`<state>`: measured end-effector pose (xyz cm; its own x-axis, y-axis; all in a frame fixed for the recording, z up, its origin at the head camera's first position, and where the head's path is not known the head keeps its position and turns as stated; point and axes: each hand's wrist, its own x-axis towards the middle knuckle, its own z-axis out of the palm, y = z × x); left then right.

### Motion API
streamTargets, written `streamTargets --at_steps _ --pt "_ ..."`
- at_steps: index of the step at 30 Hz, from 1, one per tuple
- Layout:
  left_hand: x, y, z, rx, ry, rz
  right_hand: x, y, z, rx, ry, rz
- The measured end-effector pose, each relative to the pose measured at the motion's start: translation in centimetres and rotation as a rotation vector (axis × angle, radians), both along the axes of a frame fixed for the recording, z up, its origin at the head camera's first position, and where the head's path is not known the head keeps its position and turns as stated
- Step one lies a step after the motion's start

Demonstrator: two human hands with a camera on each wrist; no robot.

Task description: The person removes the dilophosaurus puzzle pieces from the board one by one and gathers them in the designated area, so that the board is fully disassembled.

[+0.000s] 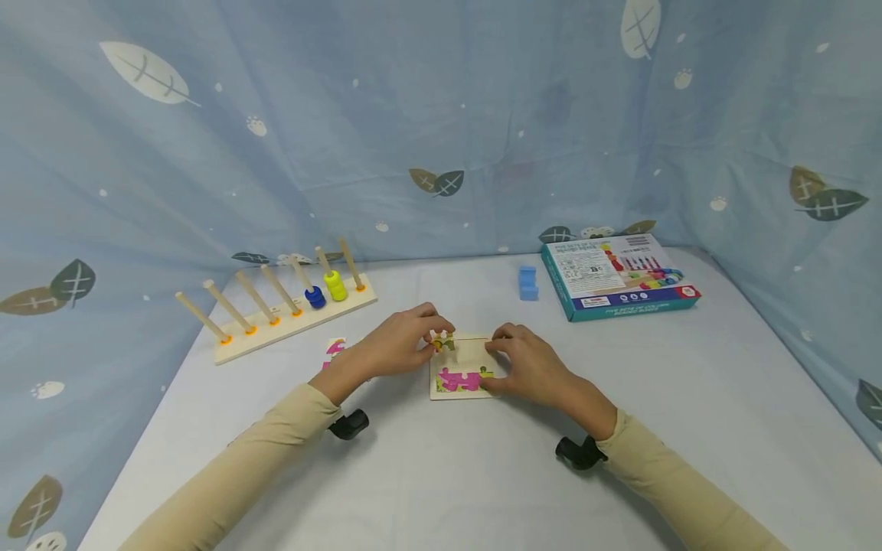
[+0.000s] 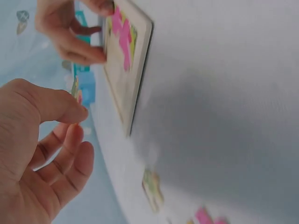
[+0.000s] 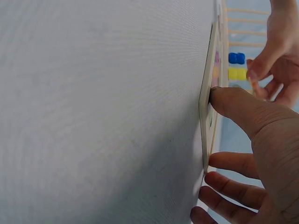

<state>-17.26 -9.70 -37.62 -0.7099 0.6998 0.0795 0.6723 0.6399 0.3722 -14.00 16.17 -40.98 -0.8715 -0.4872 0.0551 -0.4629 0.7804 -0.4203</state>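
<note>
My left hand [image 1: 396, 343] pinches a small yellow-green puzzle piece [image 1: 443, 343] between thumb and fingers, above the left side of a wooden puzzle board [image 1: 472, 352]. Pink and green pieces [image 1: 460, 381] fill the near part of the board, while bare wood shows in its far part. At the board's right side, my right hand [image 1: 534, 369] holds it, thumb on the near portion and bent fingers at the far right edge. Loose pieces, one of them greenish [image 2: 152, 190] and one pink [image 2: 205, 215], lie on the table left of the board, partly hidden by my left forearm in the head view.
A wooden peg rack [image 1: 296, 320] stands at the back left, bearing blue beads [image 1: 315, 297] and yellow beads [image 1: 335, 285]. Behind the board sits a light blue block [image 1: 528, 283]. A flat toy box [image 1: 620, 277] lies at the back right, before a hanging blue cloth [image 1: 441, 115].
</note>
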Motion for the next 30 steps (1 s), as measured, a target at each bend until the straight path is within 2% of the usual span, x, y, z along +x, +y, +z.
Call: streamTargets --at_steps 6,13,17,30 --pt "0.4 -2.3 0.4 0.008 0.016 0.019 0.0 0.0 -0.1 -0.006 0.02 0.005" --pt "1.8 -4.3 -1.1 -0.003 0.012 0.03 0.3 0.4 -0.2 -0.008 0.017 -0.002" --pt "2.3 -5.3 -1.7 -0.003 0.022 0.04 0.3 0.5 -0.3 -0.018 0.023 0.011" --pt "2.1 -6.4 -1.9 -0.059 -0.017 0.079 0.3 0.1 -0.2 -0.033 0.04 0.018"
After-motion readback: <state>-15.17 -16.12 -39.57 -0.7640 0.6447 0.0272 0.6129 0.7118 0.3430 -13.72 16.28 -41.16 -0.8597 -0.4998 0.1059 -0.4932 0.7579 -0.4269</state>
